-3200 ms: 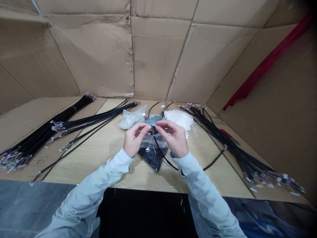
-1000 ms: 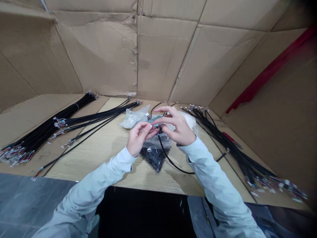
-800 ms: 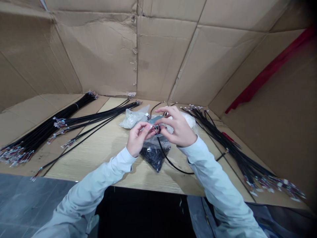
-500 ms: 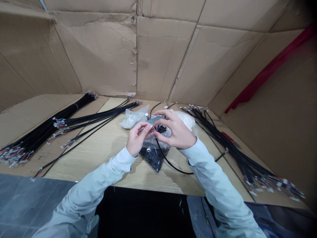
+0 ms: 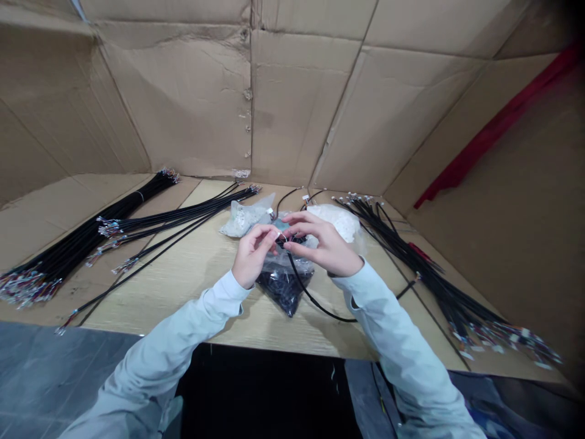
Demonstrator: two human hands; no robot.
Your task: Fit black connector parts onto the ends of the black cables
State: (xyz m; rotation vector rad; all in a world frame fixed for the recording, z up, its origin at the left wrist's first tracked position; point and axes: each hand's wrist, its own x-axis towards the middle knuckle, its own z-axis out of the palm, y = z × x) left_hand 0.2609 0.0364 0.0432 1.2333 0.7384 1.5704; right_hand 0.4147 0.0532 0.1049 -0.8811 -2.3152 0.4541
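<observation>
Over the middle of the table my left hand [image 5: 252, 255] is closed in a pinch on a small white connector [image 5: 279, 235] at the end of a black cable [image 5: 315, 303]. My right hand [image 5: 329, 247] faces it from the right, thumb and index finger closed on the thin loose wires of the same cable; the fingertips partly hide them. From there the cable curves down and right, passing under my right forearm. Below both hands lies a clear plastic bag [image 5: 284, 289] of small black parts.
A bag of small whitish parts [image 5: 247, 218] and a white plastic bag [image 5: 336, 222] lie behind my hands. Bundles of black cables rest at the left [image 5: 91, 235] and right [image 5: 411, 268], beside a red-handled tool [image 5: 424, 256]. Cardboard walls [image 5: 301, 110] enclose the table.
The raised fingers of my right hand have come down and lie flatter, nearer the wires. My left hand has stayed almost still, pinching the connector.
</observation>
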